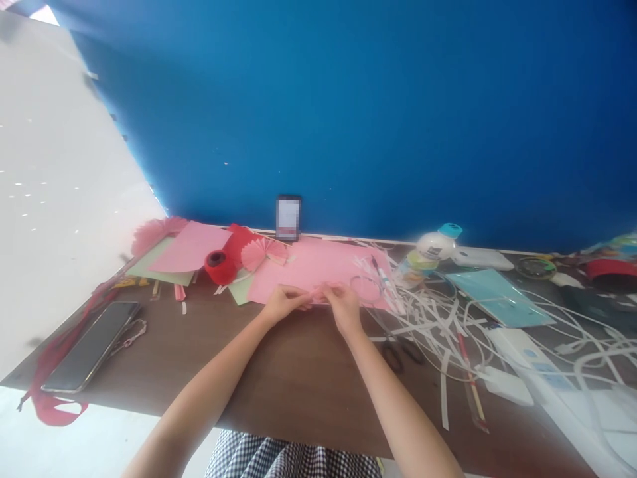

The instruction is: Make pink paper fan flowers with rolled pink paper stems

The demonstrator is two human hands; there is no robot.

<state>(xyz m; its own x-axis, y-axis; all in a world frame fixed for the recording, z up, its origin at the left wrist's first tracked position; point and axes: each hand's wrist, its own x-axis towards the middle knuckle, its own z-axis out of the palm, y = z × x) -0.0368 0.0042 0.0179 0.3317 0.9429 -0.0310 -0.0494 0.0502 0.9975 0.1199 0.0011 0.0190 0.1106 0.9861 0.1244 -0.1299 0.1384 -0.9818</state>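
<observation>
Fingertips of my left hand (284, 303) and my right hand (344, 307) pinch a small piece of pink paper (317, 293) between them. Its folds are too small to make out. Both hands are just over the near edge of a large pink sheet of paper (328, 262) on the table. On that sheet's left part rests a pleated pink paper fan (263, 255). Pens (381, 273) and white paper strips lie at its right end. Left of the hands stands a roll of red ribbon (226, 271).
A tangle of white cables and paper strips (452, 318) covers the right side, with scissors (402, 353), a power strip (535, 362) and a bottle (435, 245). A large phone (92, 348) lies left; a smaller phone (288, 218) leans against the blue wall (348, 119).
</observation>
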